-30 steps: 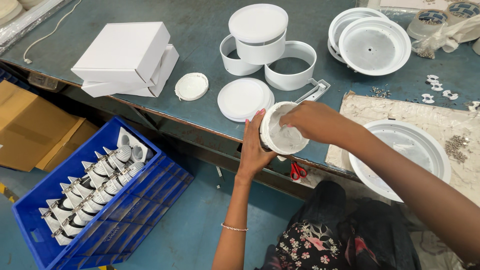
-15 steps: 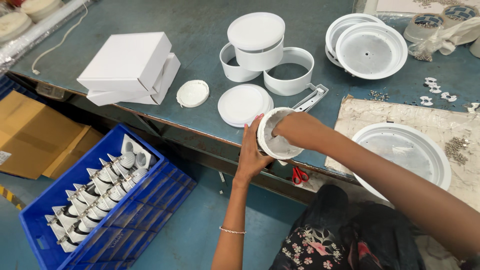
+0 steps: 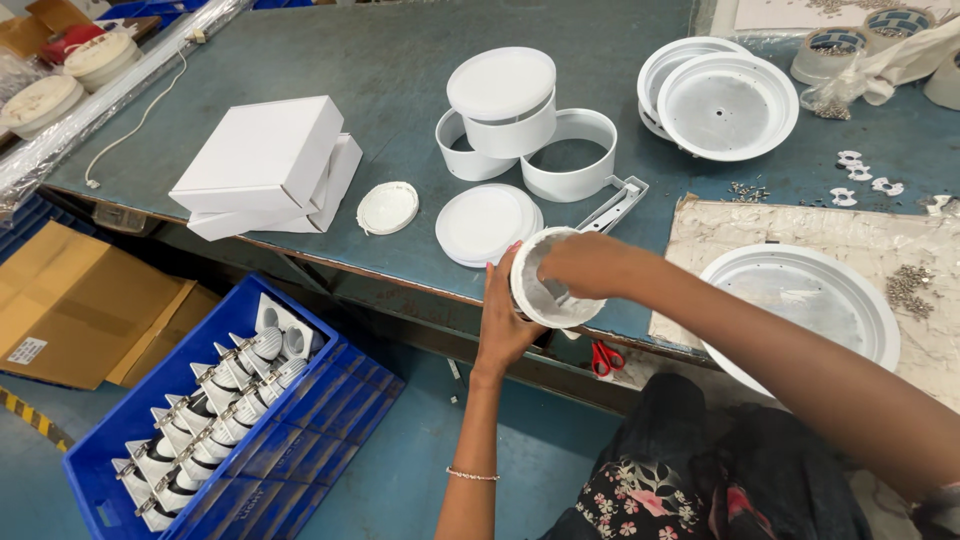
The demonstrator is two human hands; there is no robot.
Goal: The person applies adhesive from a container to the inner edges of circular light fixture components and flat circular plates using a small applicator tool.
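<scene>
Small round white cup-shaped lamp housing point(image 3: 553, 290), open side up, is held in the air just off the near edge of the grey-green tabletop point(image 3: 400, 70), not resting on it. Left hand point(image 3: 503, 325) cups it from below and from the outer wall, grip wrapped narrow around the shell. Right hand point(image 3: 585, 263) sits over the rim, fingers down inside; grip looks pinched on something within, cannot tell what.

Handling, as a guess: thin rigid shell, light, smooth painted wall so a bit slippery. Rim is probably the weak spot. Best hold is the outer wall with palm support under the base.

Just beyond it on the tabletop: stacked flat white round diffuser discs point(image 3: 487, 222), a bent metal bracket point(image 3: 620, 201), white cylindrical rings point(image 3: 572, 155). To the right, a wide white round dish-shaped reflector point(image 3: 800, 310). Red-handled scissors point(image 3: 605, 357) hang below the edge. Blue plastic crate point(image 3: 280, 470) of white finned lamp parts on the floor, left.
</scene>
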